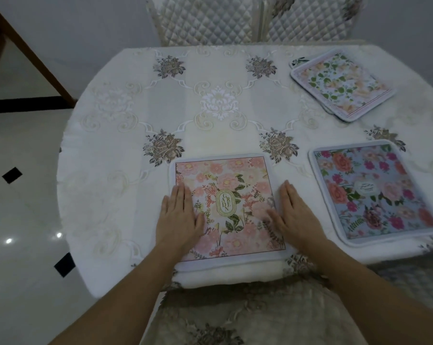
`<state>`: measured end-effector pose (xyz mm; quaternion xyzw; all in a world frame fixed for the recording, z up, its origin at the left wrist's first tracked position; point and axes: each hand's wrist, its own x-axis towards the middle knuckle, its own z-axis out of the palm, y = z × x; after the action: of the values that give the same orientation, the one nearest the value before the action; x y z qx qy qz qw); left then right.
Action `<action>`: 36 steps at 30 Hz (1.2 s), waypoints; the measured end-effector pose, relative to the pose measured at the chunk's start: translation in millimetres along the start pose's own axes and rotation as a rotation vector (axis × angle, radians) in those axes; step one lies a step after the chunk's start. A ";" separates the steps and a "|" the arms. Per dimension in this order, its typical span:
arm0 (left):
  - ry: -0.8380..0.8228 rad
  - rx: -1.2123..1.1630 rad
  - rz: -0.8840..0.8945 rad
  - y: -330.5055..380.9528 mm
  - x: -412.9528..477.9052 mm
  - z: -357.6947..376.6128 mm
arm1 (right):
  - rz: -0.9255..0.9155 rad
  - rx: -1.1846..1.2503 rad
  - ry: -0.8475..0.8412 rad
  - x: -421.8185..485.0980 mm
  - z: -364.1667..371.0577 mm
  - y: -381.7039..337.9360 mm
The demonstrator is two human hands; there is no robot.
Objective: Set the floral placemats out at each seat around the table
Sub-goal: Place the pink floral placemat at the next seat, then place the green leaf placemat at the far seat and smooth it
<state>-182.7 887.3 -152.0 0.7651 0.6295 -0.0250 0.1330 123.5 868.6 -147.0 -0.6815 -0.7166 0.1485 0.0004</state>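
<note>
A pink floral placemat with an oval "GARDEN" label lies flat at the table's near edge, straight in front of me. My left hand rests palm down on its left side, fingers together. My right hand presses flat on its right edge. To the right lies a blue placemat with red and magenta flowers. At the far right sits a small stack of pale placemats with green leaves, turned at an angle.
The table wears a white embroidered cloth. Two quilted chairs stand at the far side, and a chair seat is right below me. Glossy white floor tiles lie to the left.
</note>
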 end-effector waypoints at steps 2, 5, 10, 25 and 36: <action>-0.005 0.005 0.013 17.6 -2.4 -9.0 | 0.026 -0.003 0.026 -15.4 -13.0 4.1; -0.002 0.000 0.065 56.9 -5.6 -23.5 | 0.040 -0.006 0.075 -36.0 -33.4 14.8; 0.060 -0.055 0.145 138.7 -9.8 -38.1 | 0.077 -0.033 0.122 -71.4 -65.5 56.6; 0.259 -0.040 0.189 411.5 -34.5 -41.1 | 0.125 0.057 0.272 -188.2 -148.2 316.0; 0.294 -0.035 0.054 491.5 -25.7 -59.7 | 0.053 0.025 0.264 -169.4 -170.9 388.5</action>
<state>281.0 792.1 -4.6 0.7749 0.6216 0.1020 0.0534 549.7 749.9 -32.4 -0.7136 -0.6903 0.0666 0.0993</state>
